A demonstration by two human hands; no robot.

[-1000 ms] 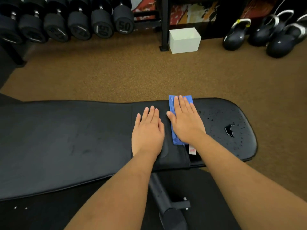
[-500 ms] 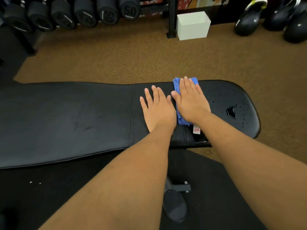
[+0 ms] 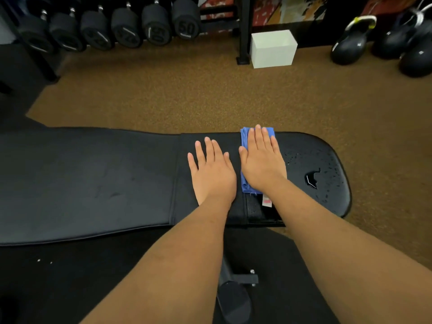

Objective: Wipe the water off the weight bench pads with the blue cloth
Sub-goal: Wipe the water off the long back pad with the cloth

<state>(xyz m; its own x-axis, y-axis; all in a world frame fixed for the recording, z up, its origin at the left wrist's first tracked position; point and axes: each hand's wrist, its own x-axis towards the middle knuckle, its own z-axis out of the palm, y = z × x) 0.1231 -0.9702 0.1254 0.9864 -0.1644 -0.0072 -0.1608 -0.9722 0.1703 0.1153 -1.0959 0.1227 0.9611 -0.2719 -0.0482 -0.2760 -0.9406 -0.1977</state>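
Observation:
A black weight bench lies across the view, with a long back pad (image 3: pixel 88 183) on the left and a shorter seat pad (image 3: pixel 327 155) on the right. A folded blue cloth (image 3: pixel 244 183) lies on the seat pad near its left end. My right hand (image 3: pixel 263 162) presses flat on the cloth with straight fingers and covers most of it. Just to the left, my left hand (image 3: pixel 211 171) rests flat on the bare pad. A small puddle (image 3: pixel 312 178) and scattered water drops sit on the seat pad right of the cloth.
Brown gym floor (image 3: pixel 187 94) stretches beyond the bench. Several black dumbbells (image 3: pixel 126 29) line a rack at the back left. A white box (image 3: pixel 272 49) stands beside a black post, and kettlebells (image 3: pixel 350 40) sit at the back right. The bench frame (image 3: pixel 236 288) shows below.
Both hands have stayed flat on the pad. The right hand with the cloth has shifted slightly toward the pad's far edge. The camera view has moved a little.

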